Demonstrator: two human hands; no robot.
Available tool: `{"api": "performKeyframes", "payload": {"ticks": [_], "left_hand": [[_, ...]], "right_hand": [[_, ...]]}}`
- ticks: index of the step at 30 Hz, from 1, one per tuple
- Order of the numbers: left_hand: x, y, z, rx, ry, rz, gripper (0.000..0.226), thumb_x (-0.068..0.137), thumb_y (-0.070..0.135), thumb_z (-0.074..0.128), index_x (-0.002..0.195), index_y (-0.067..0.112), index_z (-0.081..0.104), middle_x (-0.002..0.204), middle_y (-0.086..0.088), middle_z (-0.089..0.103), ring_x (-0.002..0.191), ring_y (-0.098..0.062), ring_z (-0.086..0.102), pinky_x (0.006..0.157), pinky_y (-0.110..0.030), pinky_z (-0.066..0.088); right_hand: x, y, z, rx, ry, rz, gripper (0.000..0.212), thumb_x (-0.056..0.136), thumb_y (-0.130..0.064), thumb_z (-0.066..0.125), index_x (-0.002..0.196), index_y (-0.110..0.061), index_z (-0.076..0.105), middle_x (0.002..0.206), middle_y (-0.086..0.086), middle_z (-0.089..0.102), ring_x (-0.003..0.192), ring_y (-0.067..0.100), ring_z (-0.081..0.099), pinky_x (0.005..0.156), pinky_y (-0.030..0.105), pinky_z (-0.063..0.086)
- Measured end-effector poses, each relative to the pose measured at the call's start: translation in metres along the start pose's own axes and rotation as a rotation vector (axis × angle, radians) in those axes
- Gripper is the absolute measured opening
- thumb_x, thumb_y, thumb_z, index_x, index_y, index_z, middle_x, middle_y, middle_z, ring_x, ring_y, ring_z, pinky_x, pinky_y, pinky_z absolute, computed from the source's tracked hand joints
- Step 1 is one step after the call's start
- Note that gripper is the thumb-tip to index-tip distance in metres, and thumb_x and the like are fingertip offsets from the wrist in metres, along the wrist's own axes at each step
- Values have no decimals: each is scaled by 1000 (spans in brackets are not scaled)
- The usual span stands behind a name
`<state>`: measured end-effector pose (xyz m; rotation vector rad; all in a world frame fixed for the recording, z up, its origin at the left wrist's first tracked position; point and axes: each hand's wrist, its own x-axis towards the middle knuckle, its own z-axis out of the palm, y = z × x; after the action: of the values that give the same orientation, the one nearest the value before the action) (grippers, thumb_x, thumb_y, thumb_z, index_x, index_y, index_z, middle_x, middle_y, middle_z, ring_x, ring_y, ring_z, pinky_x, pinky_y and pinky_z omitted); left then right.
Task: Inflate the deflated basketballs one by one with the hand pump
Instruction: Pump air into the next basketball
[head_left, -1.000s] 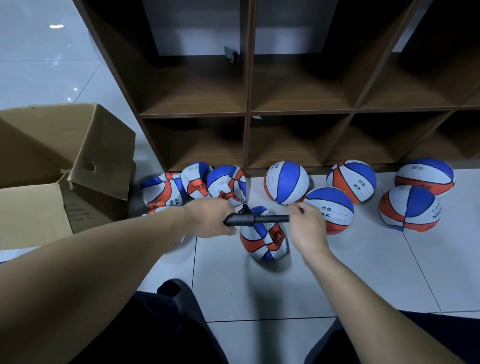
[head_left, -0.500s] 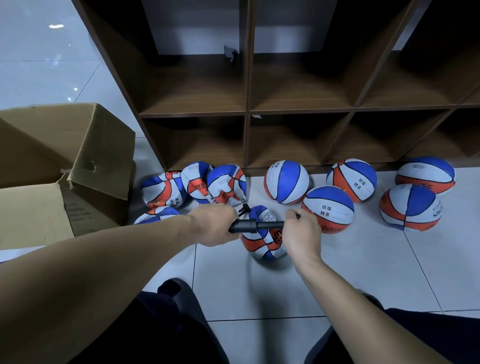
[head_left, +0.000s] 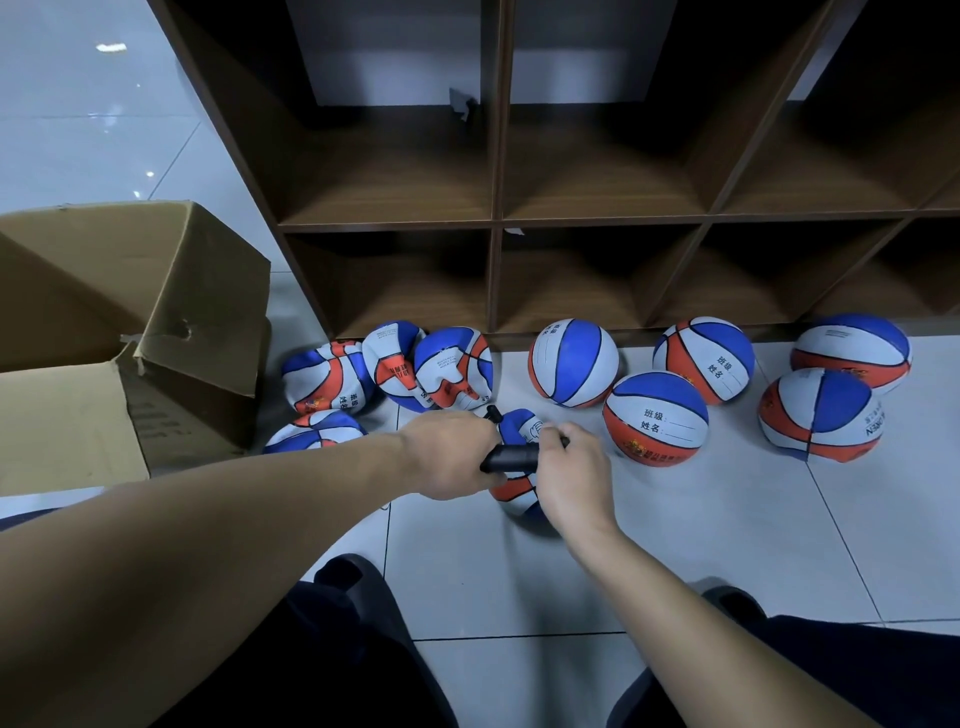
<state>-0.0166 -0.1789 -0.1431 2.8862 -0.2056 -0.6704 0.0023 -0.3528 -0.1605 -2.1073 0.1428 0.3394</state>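
Note:
A black hand pump (head_left: 511, 458) lies level above a limp red, white and blue basketball (head_left: 517, 493) on the floor tiles. My left hand (head_left: 449, 456) grips the pump's barrel end. My right hand (head_left: 571, 475) grips the handle end, close against the barrel. The two hands nearly touch. Several crumpled deflated balls (head_left: 452, 371) lie in a heap to the left. Several round, firm balls (head_left: 655, 418) sit to the right.
A dark wooden cubby shelf (head_left: 496, 218) stands behind the balls. An open cardboard box (head_left: 130, 332) sits at the left. My knees in dark trousers (head_left: 291, 660) fill the bottom edge.
My right hand has slid left toward my left hand, pushing the pump handle in, so the visible length of the pump has shrunk.

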Motion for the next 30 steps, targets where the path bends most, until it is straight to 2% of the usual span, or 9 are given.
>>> {"api": "performKeyframes", "payload": {"ticks": [3,8,15,22,30], "left_hand": [[1,-4,-2,-7,-19,-1,34,101,56,61,89,24,63,79,2,63,73,-21,61,58,-35,43],[1,-7,1,2,-59,-15,29,100,52,62,90,25,63,78,4,61,69,-16,56,59,-33,40],[-3,-43,-1,26,-105,-129,22,101,51,64,93,30,64,83,6,65,77,-16,64,73,-37,56],[-3,-37,-1,45,-47,-122,21,103,49,60,95,30,65,82,5,64,78,-17,64,72,-37,56],[-2,-19,-1,-14,15,-102,27,100,46,58,85,25,63,77,2,64,71,-20,62,64,-38,55]], "right_hand": [[6,3,-1,8,-26,-4,35,107,-30,50,79,-11,60,72,2,61,69,23,55,64,37,45],[12,12,-8,-1,-58,42,38,105,-27,53,69,-15,52,61,-3,49,62,23,45,59,34,37],[34,22,-47,80,50,129,40,102,-18,54,65,-18,37,61,-3,36,64,22,34,62,36,31],[25,13,-36,101,175,111,39,98,-15,52,62,-16,37,60,0,39,61,24,36,62,39,34],[10,0,-16,81,116,56,36,100,-18,48,64,-21,44,63,-3,47,61,22,44,58,33,34]]}}
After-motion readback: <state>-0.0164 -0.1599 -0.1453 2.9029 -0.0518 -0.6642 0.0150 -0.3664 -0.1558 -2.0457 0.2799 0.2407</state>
